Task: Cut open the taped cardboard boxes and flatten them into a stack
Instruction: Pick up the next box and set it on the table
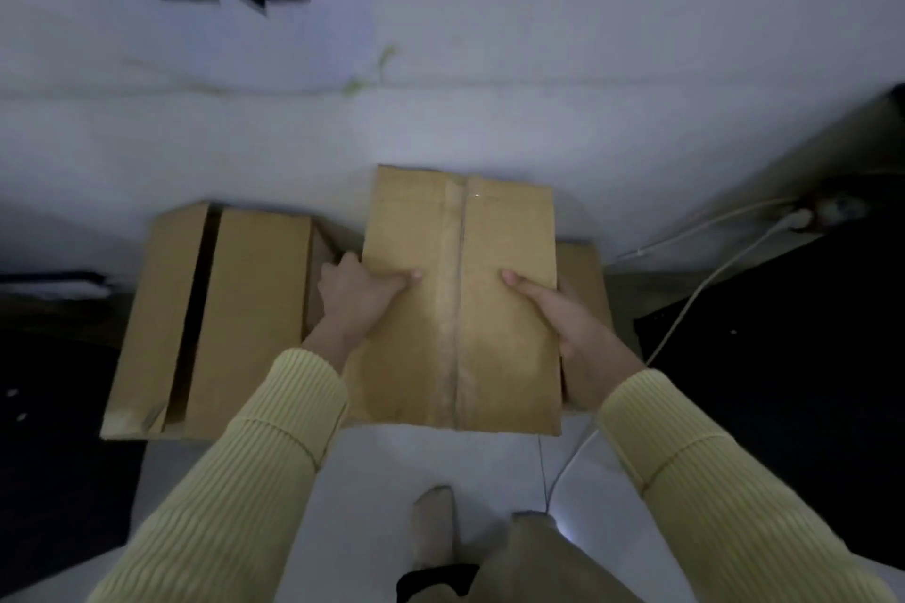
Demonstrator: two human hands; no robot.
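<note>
Yellow sleeves (254,480) fill the bottom of the view, reaching forward and down, and between them a shoe (433,524) stands on the pale floor (372,480). Both hands are on the box (509,348), one to each side, well apart. The left hand (360,294) grips the left edge, thumb laid flat on the top face and pointing in toward the middle, fingers wrapped out of sight round the side. The right hand (573,323) mirrors it on the right edge, thumb on top, fingers hidden below. Wrists sit roughly level, forearms angled inward.

Tape (453,309) runs down the middle seam from far edge to near edge and looks unbroken, so this one is not yet cut. The box seems raised, closer to us than its neighbours, though whether it rests on something I cannot tell. Beside it the left box (245,323) lies on the floor with a dark gap between its top flaps: open, not flattened. A third box (585,269) peeks out behind the right hand. A white cable (685,309) trails across the floor at right.

Step in hand, by my reading: positioning the sealed box for cutting. The next move calls for a blade along that seam, yet no cutter shows anywhere and both hands are occupied. One hand must let go to fetch it while the other steadies the box.
</note>
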